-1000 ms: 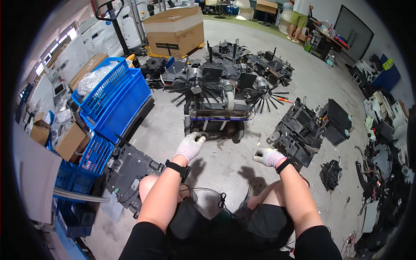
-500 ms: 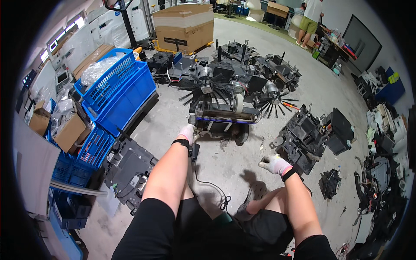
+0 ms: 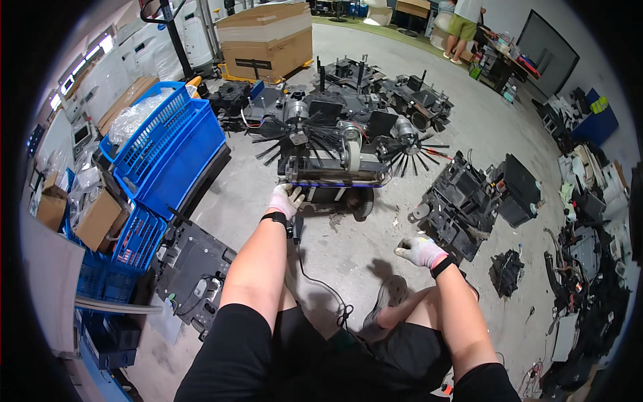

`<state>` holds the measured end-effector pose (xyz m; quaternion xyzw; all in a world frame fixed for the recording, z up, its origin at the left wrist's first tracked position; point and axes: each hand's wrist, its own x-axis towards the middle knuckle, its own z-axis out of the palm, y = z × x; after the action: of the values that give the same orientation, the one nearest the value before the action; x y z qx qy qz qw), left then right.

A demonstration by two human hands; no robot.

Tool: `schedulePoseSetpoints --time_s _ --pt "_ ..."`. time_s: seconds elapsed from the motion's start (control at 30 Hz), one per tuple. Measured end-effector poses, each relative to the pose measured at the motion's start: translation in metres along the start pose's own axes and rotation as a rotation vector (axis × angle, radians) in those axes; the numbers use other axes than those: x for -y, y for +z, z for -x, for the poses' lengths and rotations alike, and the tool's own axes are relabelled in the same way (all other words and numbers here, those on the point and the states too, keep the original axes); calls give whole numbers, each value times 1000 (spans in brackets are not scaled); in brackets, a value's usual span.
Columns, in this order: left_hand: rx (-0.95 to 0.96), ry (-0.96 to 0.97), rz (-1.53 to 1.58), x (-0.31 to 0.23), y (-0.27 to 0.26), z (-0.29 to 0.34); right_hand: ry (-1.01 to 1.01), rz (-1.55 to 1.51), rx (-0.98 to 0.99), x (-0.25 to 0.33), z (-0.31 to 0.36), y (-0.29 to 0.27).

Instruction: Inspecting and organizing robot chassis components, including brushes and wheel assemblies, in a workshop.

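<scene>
My left hand (image 3: 285, 201), in a pale glove with a pink cuff, is at the left end of a black wheeled machine chassis (image 3: 328, 178). Its fingers are apart at the chassis edge, and contact is hard to judge. A black corded tool (image 3: 297, 230) is just below that hand, with a cable trailing towards me. A grey wheel (image 3: 351, 155) and a black wheel (image 3: 364, 204) show on the chassis. My gloved right hand (image 3: 422, 252) hovers over the floor with fingers curled together; anything between them is hidden. Right of it lies a black frame assembly (image 3: 459, 204).
Brush-fitted machine parts (image 3: 298, 134) crowd the far side. Blue crates (image 3: 177, 157) and a flat black panel (image 3: 194, 268) are at the left. A cardboard box (image 3: 268, 47) stands behind. Scrap parts (image 3: 583, 234) line the right wall, and a person (image 3: 462, 27) stands far off.
My left hand's fingers have spread and show more plainly at the chassis edge. The right hand has barely moved. The whole view has shifted slightly, moving surroundings leftward and up.
</scene>
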<state>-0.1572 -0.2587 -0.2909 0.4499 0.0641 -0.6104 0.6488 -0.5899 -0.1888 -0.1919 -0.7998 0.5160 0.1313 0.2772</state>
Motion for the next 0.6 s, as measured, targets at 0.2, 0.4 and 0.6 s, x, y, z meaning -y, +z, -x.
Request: schedulePoseSetpoints --time_s 0.2,0.4,0.6 --pt "-88 -98 -327 7 -2 -5 6 3 -4 3 -2 -5" --pt "-27 97 -718 20 1 -22 -16 -76 25 0 -6 0" --pt "-59 257 -792 23 4 -30 9 -125 43 -9 -7 -4"
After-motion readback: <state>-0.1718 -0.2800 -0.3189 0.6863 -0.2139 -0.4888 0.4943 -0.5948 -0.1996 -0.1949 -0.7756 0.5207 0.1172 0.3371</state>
